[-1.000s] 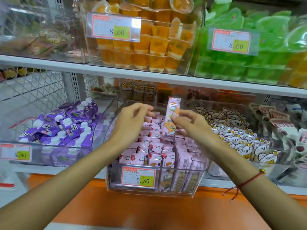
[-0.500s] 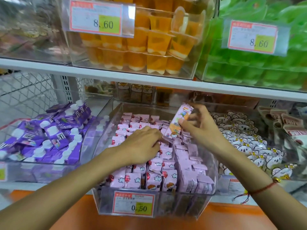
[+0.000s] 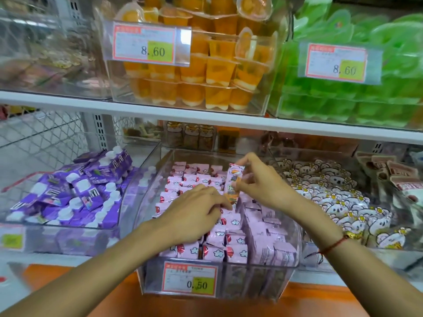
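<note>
A clear plastic bin [image 3: 295, 255] on the lower shelf holds several rows of small pink snack packets [image 3: 233, 250]. My right hand [image 3: 263, 181] pinches a longer pink-and-orange snack packet [image 3: 232, 183], held nearly upright above the middle of the bin. My left hand [image 3: 194, 213] lies palm down on the pink packets, its fingers bent among them just left of the long packet's lower end. Whether the left fingers hold a packet is hidden.
A bin of purple pouches [image 3: 75, 191] stands to the left, a bin of white cartoon packets [image 3: 343, 202] to the right. The white shelf edge [image 3: 206, 115] above carries bins of orange jelly cups [image 3: 206, 72] and green jelly cups [image 3: 343, 94]. A 0.50 price tag [image 3: 190, 279] fronts the middle bin.
My right hand brought the long packet lower and stood it more upright over the bin. My left hand dropped from the air onto the pink packets.
</note>
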`<state>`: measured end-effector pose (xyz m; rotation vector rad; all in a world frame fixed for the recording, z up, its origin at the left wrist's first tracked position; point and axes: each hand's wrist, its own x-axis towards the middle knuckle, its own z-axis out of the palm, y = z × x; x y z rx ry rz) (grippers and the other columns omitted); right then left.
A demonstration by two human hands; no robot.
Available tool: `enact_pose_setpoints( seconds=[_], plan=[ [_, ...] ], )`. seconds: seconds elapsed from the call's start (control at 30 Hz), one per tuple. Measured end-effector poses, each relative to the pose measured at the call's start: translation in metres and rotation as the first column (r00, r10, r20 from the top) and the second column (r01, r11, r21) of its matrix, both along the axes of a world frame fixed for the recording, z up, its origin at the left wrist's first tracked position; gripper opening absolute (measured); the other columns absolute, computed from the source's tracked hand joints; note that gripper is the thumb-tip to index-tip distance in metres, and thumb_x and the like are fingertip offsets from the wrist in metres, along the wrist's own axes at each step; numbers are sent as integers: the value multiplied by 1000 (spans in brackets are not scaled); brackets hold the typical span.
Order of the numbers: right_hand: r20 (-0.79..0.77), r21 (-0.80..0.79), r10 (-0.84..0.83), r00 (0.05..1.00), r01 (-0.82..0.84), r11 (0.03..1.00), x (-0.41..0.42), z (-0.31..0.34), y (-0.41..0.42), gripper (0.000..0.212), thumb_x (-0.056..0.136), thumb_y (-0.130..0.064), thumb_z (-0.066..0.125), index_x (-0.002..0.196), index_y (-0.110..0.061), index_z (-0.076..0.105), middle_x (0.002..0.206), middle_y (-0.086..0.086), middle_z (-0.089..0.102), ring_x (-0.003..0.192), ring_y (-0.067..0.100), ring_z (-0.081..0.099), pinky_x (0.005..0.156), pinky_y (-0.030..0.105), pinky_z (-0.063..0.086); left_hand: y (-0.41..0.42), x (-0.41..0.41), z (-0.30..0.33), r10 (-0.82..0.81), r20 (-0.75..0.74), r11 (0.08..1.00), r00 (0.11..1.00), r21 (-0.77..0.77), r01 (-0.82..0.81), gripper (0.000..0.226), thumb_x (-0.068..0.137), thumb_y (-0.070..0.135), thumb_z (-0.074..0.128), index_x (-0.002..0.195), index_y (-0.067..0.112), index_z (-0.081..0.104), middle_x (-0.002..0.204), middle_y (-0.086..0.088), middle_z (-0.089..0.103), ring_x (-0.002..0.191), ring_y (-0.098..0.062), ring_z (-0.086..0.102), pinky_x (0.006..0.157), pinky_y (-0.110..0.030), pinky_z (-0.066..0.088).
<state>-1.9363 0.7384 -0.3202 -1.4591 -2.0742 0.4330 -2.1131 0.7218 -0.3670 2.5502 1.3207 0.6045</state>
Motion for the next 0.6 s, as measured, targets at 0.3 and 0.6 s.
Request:
enact_pose_setpoints(
  seconds=[0.3, 0.6],
  plan=[
    [353, -72, 77, 932, -55, 996, -6, -22, 1, 17, 92, -22, 58, 99, -16, 73, 97, 1, 67, 90, 16, 58, 85, 36, 48, -4, -7, 5, 97, 132, 995, 987, 15, -99, 34, 95, 13, 41, 114, 33, 60, 104, 18, 56, 105, -5, 45, 84, -30, 42],
    [381, -187, 142, 913, -74, 980, 4, -7, 6, 40, 90, -1, 46, 124, -17, 61, 126, 1, 62, 113, 15, 56, 95, 23, 42, 10, -4, -5, 22, -197, 1000, 980, 3, -22, 42, 100, 34, 28, 140, 28, 40, 144, 10, 40, 133, -13, 30, 108, -33, 24]
  ],
)
